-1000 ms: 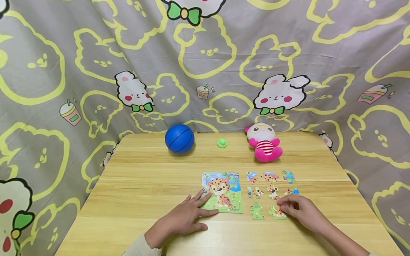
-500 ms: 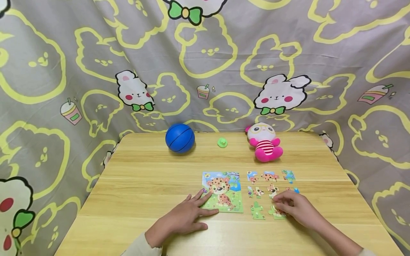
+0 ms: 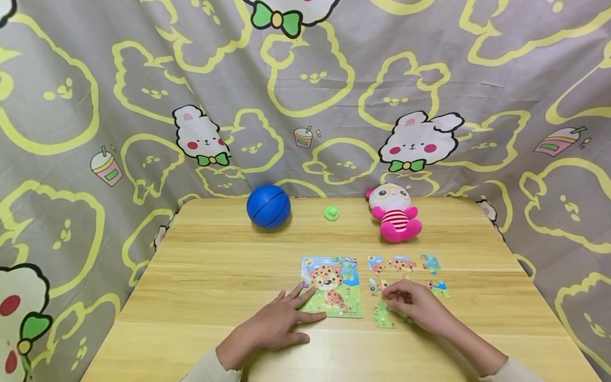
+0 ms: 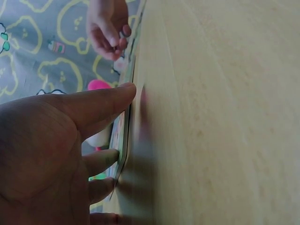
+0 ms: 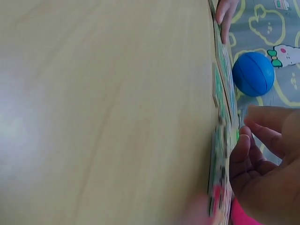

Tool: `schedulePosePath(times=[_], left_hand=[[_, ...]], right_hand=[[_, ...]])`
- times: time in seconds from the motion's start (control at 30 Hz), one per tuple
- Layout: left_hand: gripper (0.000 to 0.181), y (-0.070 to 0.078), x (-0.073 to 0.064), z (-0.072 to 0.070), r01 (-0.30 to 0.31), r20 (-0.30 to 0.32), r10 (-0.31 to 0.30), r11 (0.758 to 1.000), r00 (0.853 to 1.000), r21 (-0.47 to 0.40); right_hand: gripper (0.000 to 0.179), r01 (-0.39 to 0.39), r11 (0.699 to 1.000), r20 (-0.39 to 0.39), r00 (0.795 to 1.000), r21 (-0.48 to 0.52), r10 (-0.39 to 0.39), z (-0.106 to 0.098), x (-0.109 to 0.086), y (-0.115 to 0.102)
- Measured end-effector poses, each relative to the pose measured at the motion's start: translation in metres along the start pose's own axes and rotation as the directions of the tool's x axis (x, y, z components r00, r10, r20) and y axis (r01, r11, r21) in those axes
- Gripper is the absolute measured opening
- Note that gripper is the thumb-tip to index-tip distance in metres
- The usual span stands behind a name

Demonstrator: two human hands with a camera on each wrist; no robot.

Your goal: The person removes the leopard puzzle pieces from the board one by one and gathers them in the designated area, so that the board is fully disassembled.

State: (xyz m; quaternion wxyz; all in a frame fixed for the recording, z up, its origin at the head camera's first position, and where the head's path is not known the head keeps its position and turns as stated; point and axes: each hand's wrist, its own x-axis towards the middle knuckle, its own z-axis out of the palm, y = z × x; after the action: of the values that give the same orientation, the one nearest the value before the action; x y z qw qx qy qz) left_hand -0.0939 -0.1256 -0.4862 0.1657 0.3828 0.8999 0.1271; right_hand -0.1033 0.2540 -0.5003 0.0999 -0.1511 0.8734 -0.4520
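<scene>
My left hand lies with spread, straight fingers on the lower left edge of a puzzle board that shows a cartoon leopard. To its right, loose jigsaw pieces are laid out in rows, among them a blue-green corner piece and a green piece. Over the middle and lower pieces hovers my right hand, its fingers loosely bent, covering several of them. Between the right thumb and fingers, the right wrist view shows a gap and nothing held. The left wrist view shows the left thumb beside the board's edge.
Along the back of the wooden table stand a blue ball, a small green duck toy and a pink and white plush toy. A patterned grey curtain hangs behind the table.
My right hand has moved left from the lower right pieces to above the middle and left ones, uncovering the right-hand middle piece. The left hand has stayed on the board.
</scene>
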Motion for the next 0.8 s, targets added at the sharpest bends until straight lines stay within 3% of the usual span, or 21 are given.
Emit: schedulePosePath(times=[0.8], left_hand=[[0.056,0.0,0.002,0.0,0.004,0.013,-0.004,1.0,1.0,0.009]], right_hand=[[0.042,0.081,0.997,0.09,0.993,-0.005,-0.081,0.043,0.033,-0.028]])
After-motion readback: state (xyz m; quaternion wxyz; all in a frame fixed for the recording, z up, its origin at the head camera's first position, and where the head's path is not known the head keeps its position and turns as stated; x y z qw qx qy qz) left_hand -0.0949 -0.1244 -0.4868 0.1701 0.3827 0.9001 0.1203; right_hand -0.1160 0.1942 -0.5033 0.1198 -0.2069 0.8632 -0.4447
